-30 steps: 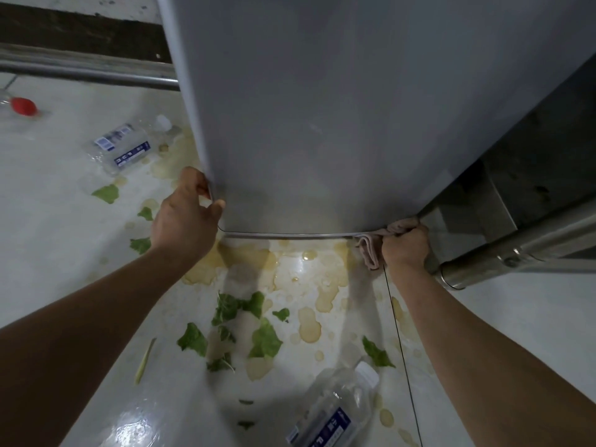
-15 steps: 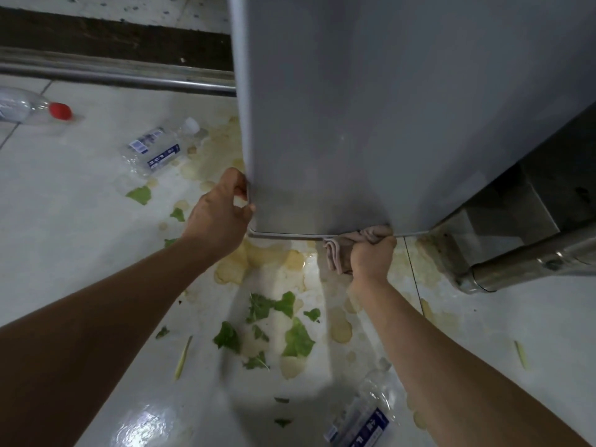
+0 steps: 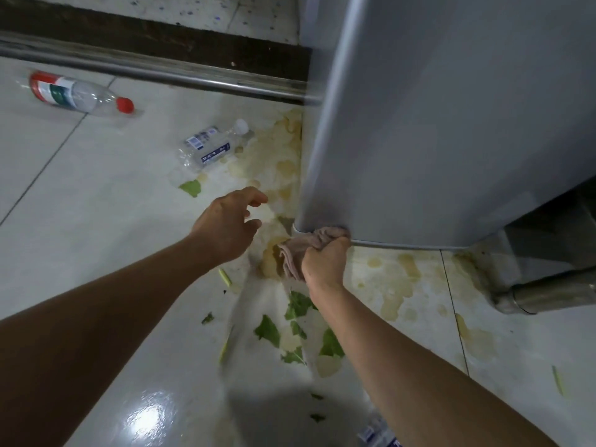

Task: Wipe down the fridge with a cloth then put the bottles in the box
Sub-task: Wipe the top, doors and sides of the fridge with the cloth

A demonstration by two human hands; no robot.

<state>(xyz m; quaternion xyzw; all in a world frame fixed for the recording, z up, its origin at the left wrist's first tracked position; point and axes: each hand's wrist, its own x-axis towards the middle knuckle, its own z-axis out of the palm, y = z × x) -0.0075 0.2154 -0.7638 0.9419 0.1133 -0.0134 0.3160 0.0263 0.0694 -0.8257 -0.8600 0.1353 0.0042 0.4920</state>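
The right hand [image 3: 324,261] is clenched around a bunched pinkish cloth [image 3: 301,251], pressing it against the bottom left corner of the grey fridge [image 3: 451,124]. The left hand [image 3: 225,222] hangs just left of that corner with fingers loosely spread, holding nothing and clear of the fridge. On the floor [image 3: 96,204], a red-capped bottle [image 3: 79,95] lies far left, and a white-capped bottle [image 3: 214,145] lies nearer the fridge beside yellowish spills [image 3: 277,162]. Part of a third bottle [image 3: 375,432] shows at the near edge under the right forearm. Green leaf scraps [image 3: 267,330] are scattered between the arms.
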